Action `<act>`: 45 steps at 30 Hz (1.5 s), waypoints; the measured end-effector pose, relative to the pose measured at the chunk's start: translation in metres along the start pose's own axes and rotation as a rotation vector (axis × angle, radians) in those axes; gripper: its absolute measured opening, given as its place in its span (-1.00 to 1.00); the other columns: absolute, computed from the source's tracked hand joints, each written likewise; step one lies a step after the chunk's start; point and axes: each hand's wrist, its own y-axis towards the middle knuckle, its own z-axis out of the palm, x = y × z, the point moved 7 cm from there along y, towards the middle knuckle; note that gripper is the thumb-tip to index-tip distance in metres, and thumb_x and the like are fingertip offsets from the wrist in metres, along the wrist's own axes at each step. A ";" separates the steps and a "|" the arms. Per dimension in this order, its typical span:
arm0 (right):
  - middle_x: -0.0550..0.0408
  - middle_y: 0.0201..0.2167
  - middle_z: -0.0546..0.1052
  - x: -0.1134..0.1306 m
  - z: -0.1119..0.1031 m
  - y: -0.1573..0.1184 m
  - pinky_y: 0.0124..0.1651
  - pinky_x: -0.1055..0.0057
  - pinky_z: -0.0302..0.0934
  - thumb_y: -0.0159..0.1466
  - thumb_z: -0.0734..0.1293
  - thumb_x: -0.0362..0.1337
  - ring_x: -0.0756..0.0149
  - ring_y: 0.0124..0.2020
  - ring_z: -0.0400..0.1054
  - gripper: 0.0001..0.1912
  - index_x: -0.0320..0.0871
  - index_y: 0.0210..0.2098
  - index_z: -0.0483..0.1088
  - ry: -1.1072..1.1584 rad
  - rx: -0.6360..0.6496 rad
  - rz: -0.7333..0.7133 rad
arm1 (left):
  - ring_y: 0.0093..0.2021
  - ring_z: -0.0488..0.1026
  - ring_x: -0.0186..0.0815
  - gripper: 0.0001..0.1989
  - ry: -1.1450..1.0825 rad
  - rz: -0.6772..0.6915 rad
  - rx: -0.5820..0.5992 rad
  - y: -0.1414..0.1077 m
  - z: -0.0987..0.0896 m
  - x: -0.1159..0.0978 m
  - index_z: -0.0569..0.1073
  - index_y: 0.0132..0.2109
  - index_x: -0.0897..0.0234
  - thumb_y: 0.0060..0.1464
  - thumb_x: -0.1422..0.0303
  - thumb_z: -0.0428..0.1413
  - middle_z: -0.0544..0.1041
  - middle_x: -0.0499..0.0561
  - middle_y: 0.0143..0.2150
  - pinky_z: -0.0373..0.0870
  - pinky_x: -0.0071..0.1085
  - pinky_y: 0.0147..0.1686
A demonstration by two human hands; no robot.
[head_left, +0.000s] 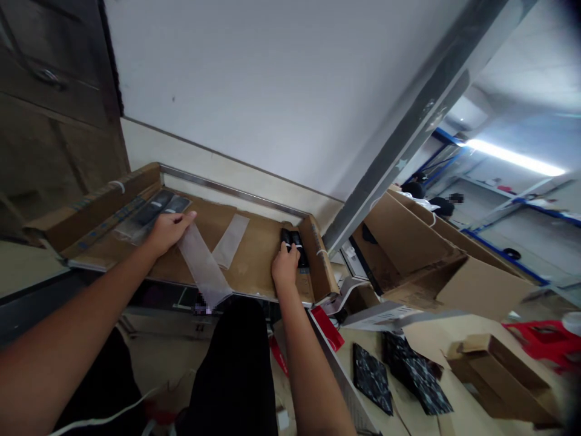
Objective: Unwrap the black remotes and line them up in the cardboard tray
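The work surface was a shallow cardboard tray (254,275) with raised side flaps, set against a white wall.

At the left, bagged dark remote-like units (152,212) lay in a row just beyond the fingertips of the left hand (167,231). That hand lay palm down, fingers extended and slightly spread, pressing the upper end of a long translucent sleeve bag (204,269); the bag ran from under the fingers back toward the person and overhung the tray's near edge. A second, shorter bag (230,240) lay flat just to the right of those fingers, untouched.

Further right, the right hand (285,266) was at the tray's right flap, fingers curled forward over the near end of two black units (293,241), which lay side by side directly ahead of the fingertips. Whether the fingers had closed around a unit or merely rested upon it could not be told.

Judgement: the step in hand appeared to be bagging, one unit being taken while a sleeve was held ready. The next move would call for a firm hold on a single unit, and for the sleeve's mouth to be opened under the left fingers.

To the right stood open cartons (454,266), and a person's dark head (414,189) showed behind them.
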 end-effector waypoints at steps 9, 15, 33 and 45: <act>-0.29 0.12 0.39 0.012 -0.014 0.004 0.06 0.12 0.12 0.34 0.14 -0.49 -0.09 0.06 0.19 -0.59 -0.22 -0.02 0.57 -0.174 -0.016 0.042 | -0.54 0.17 -0.34 -0.50 0.029 0.047 -0.019 0.004 0.001 0.006 0.34 -0.58 0.22 0.05 -0.08 0.09 0.23 -0.09 -0.63 0.05 -0.38 -0.54; -0.26 0.01 0.44 0.011 -0.021 0.011 -0.01 0.13 0.12 0.34 0.17 -0.46 -0.06 0.03 0.22 -0.67 -0.21 -0.16 0.59 -0.136 -0.085 0.055 | -0.56 0.17 -0.35 -0.52 0.023 0.042 -0.014 0.001 0.000 0.001 0.35 -0.58 0.22 0.07 -0.06 0.08 0.23 -0.10 -0.64 0.07 -0.38 -0.54; 0.22 -0.53 0.40 0.086 0.018 -0.041 -0.36 0.47 0.10 0.20 0.35 -0.01 0.40 -0.47 0.22 -0.68 -0.15 -0.44 0.43 1.039 0.537 -0.029 | -0.50 0.17 -0.33 -0.56 0.079 0.200 -0.146 0.007 -0.007 0.002 0.20 -0.54 0.19 0.21 0.04 -0.05 0.17 -0.11 -0.59 0.07 -0.36 -0.45; 0.27 -0.55 0.29 0.055 0.018 -0.032 -0.54 0.47 0.12 0.28 0.22 -0.06 0.38 -0.59 0.18 -0.77 -0.08 -0.22 0.27 1.111 0.181 0.226 | -0.50 0.24 -0.32 -0.56 0.140 0.141 -0.011 0.003 0.005 -0.003 0.39 -0.53 0.21 0.10 -0.02 0.06 0.29 -0.10 -0.59 0.13 -0.36 -0.44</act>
